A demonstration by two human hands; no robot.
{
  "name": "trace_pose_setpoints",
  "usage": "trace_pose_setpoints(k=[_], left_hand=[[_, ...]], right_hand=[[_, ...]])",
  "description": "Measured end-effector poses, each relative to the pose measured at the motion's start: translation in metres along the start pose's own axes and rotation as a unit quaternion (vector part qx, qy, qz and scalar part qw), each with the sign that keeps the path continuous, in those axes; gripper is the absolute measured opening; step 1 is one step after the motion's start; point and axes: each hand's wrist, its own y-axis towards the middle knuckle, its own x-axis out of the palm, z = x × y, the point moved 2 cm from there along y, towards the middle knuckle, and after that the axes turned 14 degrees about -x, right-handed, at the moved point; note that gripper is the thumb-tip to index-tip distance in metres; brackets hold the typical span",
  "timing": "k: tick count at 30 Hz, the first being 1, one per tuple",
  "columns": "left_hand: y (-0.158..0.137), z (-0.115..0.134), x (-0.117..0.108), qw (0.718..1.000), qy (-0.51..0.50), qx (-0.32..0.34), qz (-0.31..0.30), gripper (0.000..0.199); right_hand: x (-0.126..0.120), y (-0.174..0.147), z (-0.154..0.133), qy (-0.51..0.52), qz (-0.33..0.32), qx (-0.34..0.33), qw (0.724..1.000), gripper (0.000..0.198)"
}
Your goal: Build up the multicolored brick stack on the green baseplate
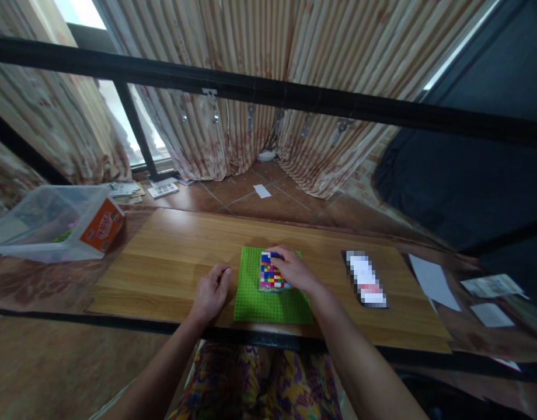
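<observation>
A green studded baseplate (272, 309) lies near the front edge of the wooden tabletop. On it stands a low block of multicoloured toy bricks (271, 276), with blue, white, red and yellow studs showing. My right hand (292, 269) reaches over the brick block from the right, its bent fingers closed down at the far edge. Whether a separate brick sits under those fingertips is hidden. Left of the baseplate, my left hand (211, 293) rests on the wood with its fingers curled together. Something small and dark shows at its fingertips, too small to name.
To the right lies a phone (365, 279) with a blurred screen. A clear plastic bin (53, 224) with an orange label stands at the left. Papers (433, 282) lie beyond the board's right end. A dark metal rail (268, 87) crosses before the curtains (251, 134).
</observation>
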Motion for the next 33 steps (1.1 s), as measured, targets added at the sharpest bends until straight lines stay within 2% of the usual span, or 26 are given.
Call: trace_pose_setpoints(k=[8,20,33], left_hand=[[0.002,-0.004,0.002,1.0,-0.012,0.0,-0.01,0.026],[0.001,-0.004,0.003,1.0,-0.012,0.001,-0.006,0.027],[0.0,0.002,-0.001,1.0,-0.007,0.003,-0.004,0.027]], right_hand=[[-0.001,0.0,0.001,0.018,-0.006,-0.003,1.0,0.026],[0.001,0.002,-0.002,0.001,-0.001,0.038,0.999,0.029],[-0.007,0.003,-0.01,-0.013,-0.021,0.01,1.0,0.026]])
